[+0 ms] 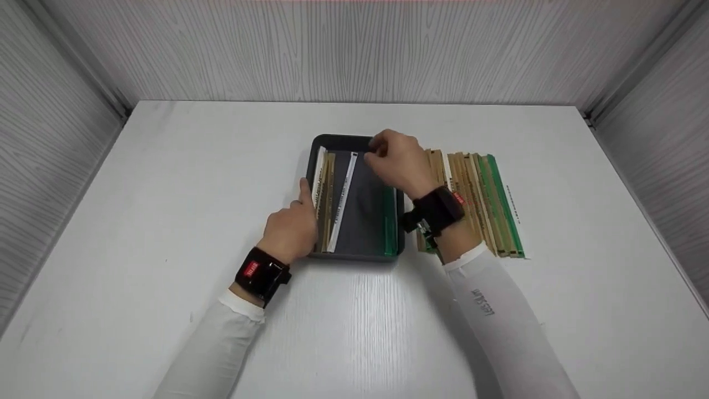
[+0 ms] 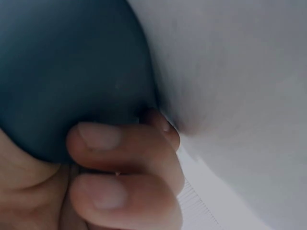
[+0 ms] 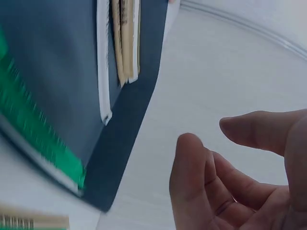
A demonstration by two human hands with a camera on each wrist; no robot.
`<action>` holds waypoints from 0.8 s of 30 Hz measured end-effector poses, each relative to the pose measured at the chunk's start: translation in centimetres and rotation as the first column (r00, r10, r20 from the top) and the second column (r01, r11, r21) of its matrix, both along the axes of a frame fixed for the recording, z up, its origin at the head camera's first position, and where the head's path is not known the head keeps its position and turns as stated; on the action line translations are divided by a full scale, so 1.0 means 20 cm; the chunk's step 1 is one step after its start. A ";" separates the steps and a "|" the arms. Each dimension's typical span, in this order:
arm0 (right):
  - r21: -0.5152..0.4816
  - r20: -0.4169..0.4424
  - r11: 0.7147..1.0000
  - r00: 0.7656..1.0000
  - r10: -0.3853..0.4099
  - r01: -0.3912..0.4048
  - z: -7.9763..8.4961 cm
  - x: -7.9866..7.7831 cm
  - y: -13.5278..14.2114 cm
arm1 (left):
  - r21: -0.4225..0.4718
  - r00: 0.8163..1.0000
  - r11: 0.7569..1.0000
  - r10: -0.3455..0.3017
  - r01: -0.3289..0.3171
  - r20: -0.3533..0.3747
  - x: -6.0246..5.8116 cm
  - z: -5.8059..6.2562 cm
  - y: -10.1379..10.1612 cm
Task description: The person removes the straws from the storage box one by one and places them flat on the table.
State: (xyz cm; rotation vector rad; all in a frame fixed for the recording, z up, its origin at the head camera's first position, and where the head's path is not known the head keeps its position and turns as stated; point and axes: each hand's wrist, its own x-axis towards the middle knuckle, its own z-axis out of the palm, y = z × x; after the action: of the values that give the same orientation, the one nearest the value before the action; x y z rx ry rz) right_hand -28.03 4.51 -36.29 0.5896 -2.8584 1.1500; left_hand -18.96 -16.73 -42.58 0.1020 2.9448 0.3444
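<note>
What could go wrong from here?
The white strip slants away from the brown strips beside it; added strips might cross it.
The right hand extends over the loose strips beside the tray; its wrist may brush them askew.
The left hand is at the tray's left side; a nudge could shift it.

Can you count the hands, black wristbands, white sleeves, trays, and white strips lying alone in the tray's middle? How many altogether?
Hands: 2
Wristbands: 2
Sleeves: 2
Tray: 1
White strip, mid-tray: 1
Total: 8
</note>
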 end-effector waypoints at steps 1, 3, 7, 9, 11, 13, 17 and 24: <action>0.007 0.006 1.000 1.000 0.009 -0.009 -0.01 0.00 -0.03 | -0.002 1.000 1.000 -0.004 0.004 0.000 0.00 0.00 0.00; 0.038 0.013 0.999 1.000 0.025 -0.026 -0.05 0.01 -0.09 | -0.010 1.000 1.000 -0.012 0.012 -0.005 0.00 0.00 0.00; 0.130 0.072 0.991 0.997 0.033 -0.042 -0.12 0.02 -0.20 | -0.029 1.000 0.999 -0.022 0.022 -0.019 0.00 -0.01 0.00; 0.177 0.108 0.983 0.994 0.031 -0.050 -0.15 0.02 -0.25 | -0.034 1.000 0.999 -0.019 0.018 -0.017 0.00 -0.01 0.00; 0.220 0.128 0.974 0.991 0.027 -0.055 -0.18 0.02 -0.29 | -0.031 1.000 0.999 -0.013 0.013 -0.009 0.00 -0.01 0.01; 0.256 0.133 0.965 0.991 0.025 -0.058 -0.20 0.03 -0.31 | -0.028 1.000 1.000 -0.007 0.007 0.000 0.00 -0.01 0.01; 0.318 0.105 0.946 0.994 0.026 -0.059 -0.25 0.02 -0.34 | -0.026 1.000 1.000 -0.004 0.004 -0.002 0.00 -0.01 0.00; 0.371 0.034 0.927 0.998 0.044 -0.053 -0.27 0.02 -0.34 | -0.006 1.000 1.000 0.005 -0.005 -0.007 0.00 -0.01 0.01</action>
State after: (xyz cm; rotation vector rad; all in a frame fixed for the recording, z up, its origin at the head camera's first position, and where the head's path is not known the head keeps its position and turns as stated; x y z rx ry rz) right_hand -27.54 -2.37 -41.72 0.6601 -3.1213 0.6184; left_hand -18.93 -16.61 -42.69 0.0952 2.9536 0.3359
